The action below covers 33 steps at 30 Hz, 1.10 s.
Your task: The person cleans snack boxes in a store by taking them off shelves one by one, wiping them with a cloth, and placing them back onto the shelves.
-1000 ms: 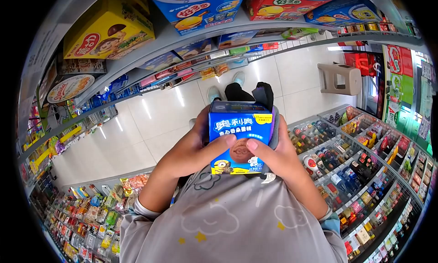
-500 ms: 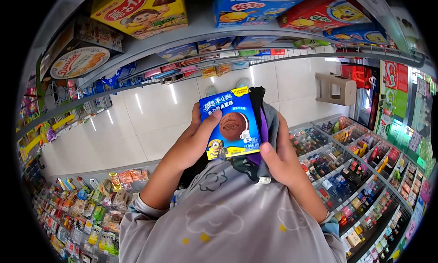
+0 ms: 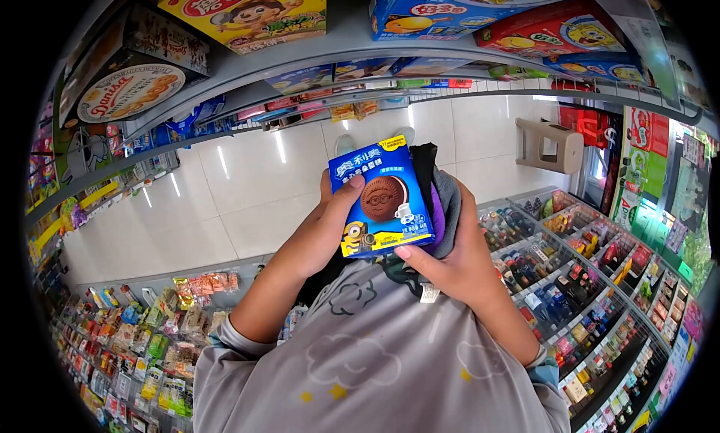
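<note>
A blue snack box (image 3: 384,196), printed with a chocolate sandwich cookie and a yellow cartoon figure, is held in front of my chest, its printed face turned up. My left hand (image 3: 326,227) grips its left side, thumb on the front and fingers hidden behind. Along the box's right side sits a folded bundle of grey, purple and black cloth (image 3: 450,208). My right hand (image 3: 457,260) wraps round this bundle, and its thumb rests on the box's lower edge. A white label hangs below the cloth.
A shelf ahead carries a yellow snack box (image 3: 277,16), a blue box (image 3: 442,9), a red box (image 3: 551,31) and a cookie tin (image 3: 131,95). A beige stool (image 3: 551,146) stands on the tiled floor. Racks of packaged goods (image 3: 555,283) flank me.
My right thumb has slid left along the box's lower edge. The box has tilted slightly, and the view has shifted a little. Both hands keep their hold.
</note>
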Tool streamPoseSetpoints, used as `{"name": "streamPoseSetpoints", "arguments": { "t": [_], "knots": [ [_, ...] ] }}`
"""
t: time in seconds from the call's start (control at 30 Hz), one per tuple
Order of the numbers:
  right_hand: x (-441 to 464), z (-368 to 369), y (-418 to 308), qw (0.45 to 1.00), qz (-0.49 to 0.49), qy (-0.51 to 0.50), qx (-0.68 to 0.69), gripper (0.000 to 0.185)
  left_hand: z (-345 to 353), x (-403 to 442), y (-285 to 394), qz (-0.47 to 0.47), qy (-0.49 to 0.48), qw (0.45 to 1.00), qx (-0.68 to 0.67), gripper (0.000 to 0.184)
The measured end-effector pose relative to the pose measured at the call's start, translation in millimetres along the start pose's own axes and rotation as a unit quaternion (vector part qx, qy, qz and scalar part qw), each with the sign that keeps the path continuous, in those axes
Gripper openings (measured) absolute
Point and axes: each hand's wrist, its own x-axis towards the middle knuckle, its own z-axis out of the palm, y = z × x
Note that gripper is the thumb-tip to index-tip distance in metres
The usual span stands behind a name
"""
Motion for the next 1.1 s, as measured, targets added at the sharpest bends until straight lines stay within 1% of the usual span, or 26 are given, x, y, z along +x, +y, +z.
{"name": "streamPoseSetpoints", "arguments": {
  "t": [0.13,0.2,0.3,0.4,0.47,0.5,0.57,0.63,0.7,0.73,0.8,0.83,0.9,0.93,1.0,1.03,1.07,1.1],
  "knots": [
    [3.0,-1.4,1.0,1.0,-0.011,0.008,-0.022,0.102,3.5,0.0,8.2,0.015,-0.01,1.0,0.014,0.079],
    [5.5,0.1,1.6,1.0,-0.006,0.004,-0.012,0.101,0.4,1.1,6.9,0.026,-0.008,0.999,0.017,0.079],
    [9.5,2.1,5.4,1.0,-0.011,-0.009,-0.013,0.101,-6.7,1.3,2.5,0.037,0.001,0.999,0.018,0.076],
    [13.5,1.1,0.9,0.999,-0.006,-0.031,-0.019,0.1,-3.4,-4.7,8.5,0.08,0.041,0.996,0.01,0.071],
    [16.9,0.3,-2.1,0.999,-0.015,-0.045,-0.025,0.099,-2.1,-10.3,11.0,0.119,0.07,0.99,0.033,0.066],
    [17.5,1.0,-2.3,0.998,-0.017,-0.051,-0.027,0.098,-3.1,-13.2,11.8,0.122,0.075,0.989,0.029,0.066],
    [18.1,1.6,-4.2,0.997,0.0,-0.073,-0.008,0.097,-6.4,-17.6,12.0,0.151,0.091,0.978,0.111,0.062],
    [17.1,-0.4,-2.8,0.995,0.019,-0.095,0.01,0.096,-3.1,-19.1,6.9,0.162,0.111,0.974,0.11,0.06],
    [19.3,-4.2,1.0,0.993,-0.012,-0.112,0.028,0.087,-2.0,-19.2,1.6,0.183,0.123,0.965,0.139,0.058],
    [20.4,-5.9,4.1,0.992,-0.013,-0.118,0.029,0.087,0.3,-19.8,-0.4,0.184,0.13,0.965,0.138,0.058],
    [21.0,-10.0,10.0,0.993,0.001,-0.109,0.045,0.076,7.5,-22.0,-4.1,0.188,0.144,0.961,0.141,0.056],
    [22.4,-13.7,7.9,0.992,-0.001,-0.113,0.048,0.076,10.9,-22.3,-4.8,0.189,0.148,0.96,0.142,0.056],
    [26.2,-22.5,1.0,0.984,0.091,-0.125,0.084,0.069,19.0,-23.0,-4.8,0.188,0.159,0.952,0.18,0.063],
    [26.8,-25.7,6.4,0.983,0.086,-0.125,0.101,0.069,25.0,-24.0,-3.0,0.191,0.163,0.95,0.184,0.063],
    [29.8,-37.0,9.3,0.981,0.07,-0.135,0.123,0.069,40.6,-27.9,2.1,0.176,0.189,0.937,0.235,0.071],
    [31.4,-42.5,10.6,0.977,0.06,-0.145,0.142,0.07,47.1,-28.6,1.8,0.181,0.196,0.933,0.241,0.071],
    [33.4,-45.9,14.1,0.983,0.023,-0.118,0.139,0.079,52.0,-28.2,-0.4,0.188,0.207,0.921,0.27,0.074],
    [34.8,-54.1,13.0,0.981,0.012,-0.123,0.147,0.079,57.7,-27.1,-2.1,0.197,0.22,0.907,0.301,0.076]
  ]
}}
